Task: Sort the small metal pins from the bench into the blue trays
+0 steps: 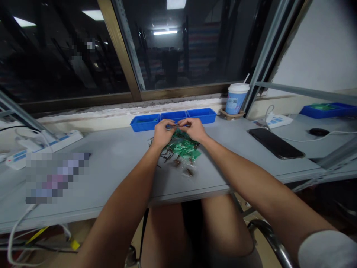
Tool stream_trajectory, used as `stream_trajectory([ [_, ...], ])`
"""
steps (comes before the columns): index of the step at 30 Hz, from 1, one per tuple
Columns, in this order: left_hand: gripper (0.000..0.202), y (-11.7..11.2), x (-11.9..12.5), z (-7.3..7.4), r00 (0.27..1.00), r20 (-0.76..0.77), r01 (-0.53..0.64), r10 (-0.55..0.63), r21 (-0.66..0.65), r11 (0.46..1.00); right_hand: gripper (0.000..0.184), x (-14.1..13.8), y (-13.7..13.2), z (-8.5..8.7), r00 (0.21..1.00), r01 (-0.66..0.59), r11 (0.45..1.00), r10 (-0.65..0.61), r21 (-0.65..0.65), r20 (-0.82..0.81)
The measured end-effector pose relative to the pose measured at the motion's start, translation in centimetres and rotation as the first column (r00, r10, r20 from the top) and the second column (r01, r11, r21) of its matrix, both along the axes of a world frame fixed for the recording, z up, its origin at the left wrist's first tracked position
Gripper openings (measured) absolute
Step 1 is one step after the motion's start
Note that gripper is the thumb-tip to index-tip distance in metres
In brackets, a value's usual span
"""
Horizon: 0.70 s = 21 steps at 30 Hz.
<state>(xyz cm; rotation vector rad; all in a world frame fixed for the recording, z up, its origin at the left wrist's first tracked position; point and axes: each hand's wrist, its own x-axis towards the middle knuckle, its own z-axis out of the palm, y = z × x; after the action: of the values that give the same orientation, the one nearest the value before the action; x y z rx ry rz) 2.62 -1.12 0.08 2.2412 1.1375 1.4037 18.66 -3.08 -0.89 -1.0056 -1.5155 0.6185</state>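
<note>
My left hand (162,132) and my right hand (194,128) are raised together over the grey table (111,163), fingers curled in a pinch. Between their fingertips they hold a small thin dark part (175,126); I cannot make out what it is. Right under the hands lies a heap of small green pieces (185,148) mixed with small dark metal parts (167,154). Behind the hands a row of three blue trays (173,118) stands against the window sill.
A paper cup with a straw (236,98) stands at the back right. A black phone (275,143) lies on the right. Another blue tray (329,109) sits far right. White power strips (47,145) and cables lie on the left. A blurred patch (52,176) covers something.
</note>
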Motion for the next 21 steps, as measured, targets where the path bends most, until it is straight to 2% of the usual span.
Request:
stream_trajectory([
  [3, 0.005, -0.1, 0.1, 0.2, 1.000, 0.010, -0.003, 0.003, -0.005, 1.000, 0.008, 0.1, 0.1, -0.1, 1.000, -0.006, 1.000, 0.007, 0.004, -0.029],
  [7, 0.014, 0.0, 0.3, 0.0, 0.999, 0.016, 0.042, -0.041, -0.074, 0.996, 0.005, 0.4, 0.5, -0.5, 0.999, 0.016, 1.000, -0.016, 0.009, -0.039],
  [12, 0.036, 0.7, 0.8, -1.0, 0.978, 0.194, 0.116, -0.079, -0.184, 0.976, 0.012, 0.5, 0.7, -0.4, 0.998, 0.062, 0.997, -0.063, -0.046, -0.020],
  [14, 0.033, 0.8, 1.0, -1.1, 0.968, 0.235, 0.122, -0.084, -0.153, 0.981, 0.016, 0.5, 0.7, -0.3, 0.998, 0.055, 0.997, -0.057, -0.050, -0.031],
  [17, 0.017, 0.7, 1.4, -1.0, 0.973, 0.225, 0.074, -0.054, -0.081, 0.994, 0.017, 0.4, 0.8, -0.2, 0.997, 0.056, 0.997, -0.058, -0.045, -0.053],
  [19, 0.009, 0.8, 1.5, -0.8, 0.980, 0.195, 0.036, -0.023, -0.061, 0.998, 0.016, 0.4, 0.9, -0.3, 0.992, 0.100, 0.994, -0.102, -0.035, -0.069],
  [21, 0.009, 1.0, 1.4, -0.5, 0.986, 0.167, 0.002, 0.008, -0.057, 0.998, 0.017, 0.6, 1.0, -0.4, 0.980, 0.185, 0.982, -0.186, -0.030, -0.066],
])
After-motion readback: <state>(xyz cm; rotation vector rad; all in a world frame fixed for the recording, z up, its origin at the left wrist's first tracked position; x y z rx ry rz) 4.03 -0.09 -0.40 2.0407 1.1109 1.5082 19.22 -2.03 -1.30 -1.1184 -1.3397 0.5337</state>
